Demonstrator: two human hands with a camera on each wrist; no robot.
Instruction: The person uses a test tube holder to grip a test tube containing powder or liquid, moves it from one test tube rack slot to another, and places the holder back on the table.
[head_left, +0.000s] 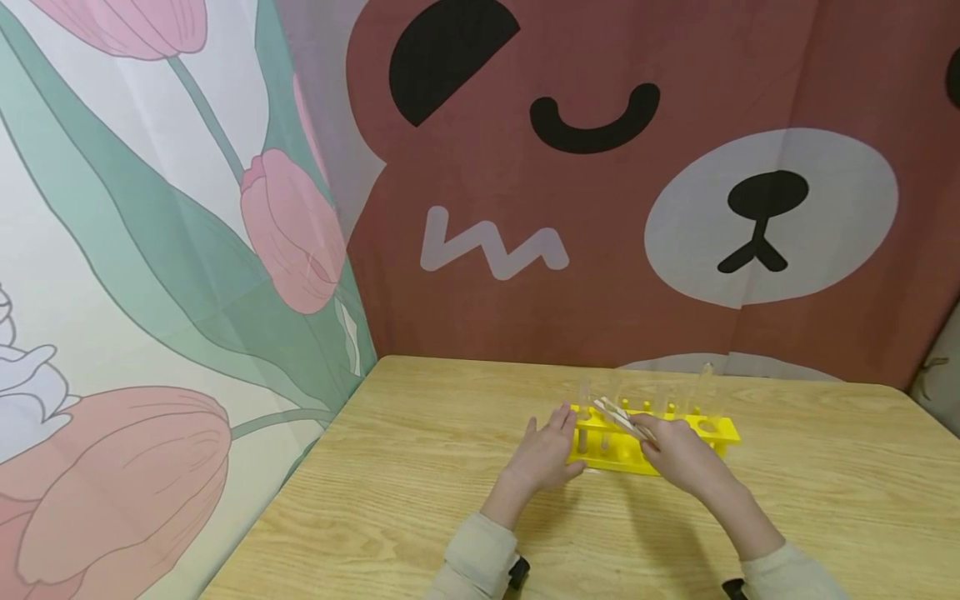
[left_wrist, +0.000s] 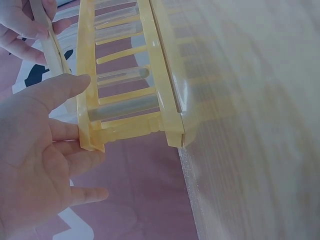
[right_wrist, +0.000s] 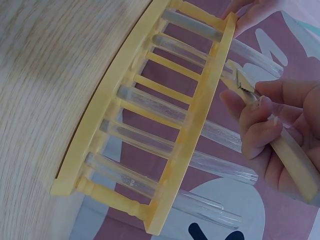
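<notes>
Your right hand (head_left: 678,454) grips the light-looking test-tube clamp (right_wrist: 295,165), best held midway; straight-fingered, your left hand (head_left: 542,457) touches the rack (head_left: 618,465).

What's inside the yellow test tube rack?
Five test tubes stand in the test tube rack. In head view, the wooden test tube clamp covers part of the second from the left; whether tubes hold anything isn't clear.

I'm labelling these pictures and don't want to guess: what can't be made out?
Head view: whether the test tubes hold anything; too small and faint.
Right wrist view: whether the wooden clamp grips one; it blocks the view.
Right wrist view: much of the left hand; the top edge cuts it off.
Left wrist view: part of the right hand; the picture's edges cut it off.
</notes>
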